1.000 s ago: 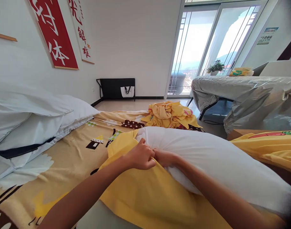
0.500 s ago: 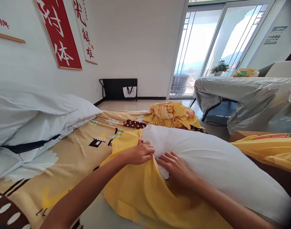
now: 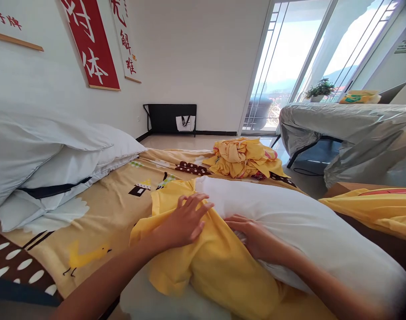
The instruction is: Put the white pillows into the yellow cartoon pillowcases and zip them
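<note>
Left hand (image 3: 185,222) has opened flat on yellow pillowcase (image 3: 219,266), beside white pillow (image 3: 289,222).

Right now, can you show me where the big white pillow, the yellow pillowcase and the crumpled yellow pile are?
white pillow (image 3: 289,218), head view, on its bare top.
yellow pillowcase (image 3: 219,262), head view, on the middle of the cloth.
crumpled yellow pile (image 3: 243,158), head view, on the heap's middle.
</note>
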A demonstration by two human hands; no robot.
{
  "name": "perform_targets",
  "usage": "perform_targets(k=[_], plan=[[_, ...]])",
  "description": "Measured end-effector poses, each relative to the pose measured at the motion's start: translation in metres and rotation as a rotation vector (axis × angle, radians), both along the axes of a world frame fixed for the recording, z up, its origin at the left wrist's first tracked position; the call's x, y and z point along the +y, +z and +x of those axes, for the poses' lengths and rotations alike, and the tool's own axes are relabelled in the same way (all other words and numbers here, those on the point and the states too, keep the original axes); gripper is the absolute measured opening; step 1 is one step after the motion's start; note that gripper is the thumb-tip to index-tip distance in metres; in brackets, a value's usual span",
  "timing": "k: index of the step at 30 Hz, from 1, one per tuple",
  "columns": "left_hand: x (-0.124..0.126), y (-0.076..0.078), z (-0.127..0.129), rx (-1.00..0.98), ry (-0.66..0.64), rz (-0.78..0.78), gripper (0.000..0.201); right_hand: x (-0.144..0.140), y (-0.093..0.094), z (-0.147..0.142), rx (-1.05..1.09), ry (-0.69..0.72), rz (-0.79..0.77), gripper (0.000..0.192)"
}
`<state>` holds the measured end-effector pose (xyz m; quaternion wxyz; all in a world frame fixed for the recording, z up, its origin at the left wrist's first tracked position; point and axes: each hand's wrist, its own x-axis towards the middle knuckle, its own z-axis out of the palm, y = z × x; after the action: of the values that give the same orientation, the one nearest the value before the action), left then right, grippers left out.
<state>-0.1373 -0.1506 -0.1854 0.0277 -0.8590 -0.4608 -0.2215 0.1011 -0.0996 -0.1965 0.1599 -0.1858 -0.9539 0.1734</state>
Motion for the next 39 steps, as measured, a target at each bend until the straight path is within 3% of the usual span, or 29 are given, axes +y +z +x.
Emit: perform_targets(k=[4, 6, 7, 9, 11, 13, 16, 19, 22, 25, 27, 29, 32, 36, 39], plan=[[-0.057, -0.029, -0.073, -0.353, 0.570, 0.109, 0.043, -0.021, -0.007, 0.023, -0.069, -0.101, 0.532, 0.056], [-0.066, -0.042, -0.106, -0.619, 0.698, -0.126, 0.050, -0.026, -0.018, 0.026, -0.084, -0.175, 0.645, 0.052], [-0.065, -0.047, -0.117, -0.765, 0.661, -0.329, 0.052, -0.027, -0.025, 0.025, -0.102, -0.199, 0.639, 0.046], [-0.054, -0.055, -0.124, -1.019, 0.446, -0.759, 0.054, -0.029, -0.038, 0.020, -0.130, -0.195, 0.609, 0.034], [-0.035, -0.057, -0.110, -1.158, 0.234, -0.956, 0.049, -0.031, -0.047, 0.012, -0.117, -0.151, 0.637, 0.026], [-0.009, -0.050, -0.086, -1.207, 0.136, -0.904, 0.042, -0.030, -0.048, 0.003, -0.062, -0.123, 0.693, 0.024], [0.034, -0.023, -0.059, -1.259, 0.118, -0.620, 0.032, -0.021, -0.036, -0.007, 0.018, -0.173, 0.748, 0.028], [0.066, 0.004, -0.065, -1.301, 0.144, -0.459, 0.027, -0.006, -0.028, -0.019, 0.016, -0.286, 0.768, 0.027], [0.076, -0.001, -0.093, -1.306, 0.201, -0.505, 0.032, 0.007, -0.036, -0.032, -0.144, -0.263, 0.661, 0.023], [0.067, -0.036, -0.118, -1.334, 0.334, -0.582, 0.040, 0.018, -0.040, -0.041, -0.278, -0.238, 0.467, 0.029], [0.058, -0.059, -0.130, -1.356, 0.430, -0.609, 0.043, 0.026, -0.032, -0.042, -0.273, -0.275, 0.336, 0.031], [0.053, -0.072, -0.137, -1.360, 0.503, -0.647, 0.043, 0.033, -0.020, -0.045, -0.230, -0.282, 0.176, 0.030], [0.059, -0.072, -0.137, -1.357, 0.529, -0.712, 0.039, 0.041, -0.010, -0.064, -0.140, -0.405, -0.077, 0.036], [0.078, -0.061, -0.120, -1.363, 0.514, -0.675, 0.027, 0.044, -0.006, -0.102, -0.012, -0.671, -0.200, 0.022], [0.084, -0.060, -0.113, -1.378, 0.514, -0.638, 0.022, 0.047, 0.005, -0.101, 0.047, -0.645, -0.338, 0.018]])
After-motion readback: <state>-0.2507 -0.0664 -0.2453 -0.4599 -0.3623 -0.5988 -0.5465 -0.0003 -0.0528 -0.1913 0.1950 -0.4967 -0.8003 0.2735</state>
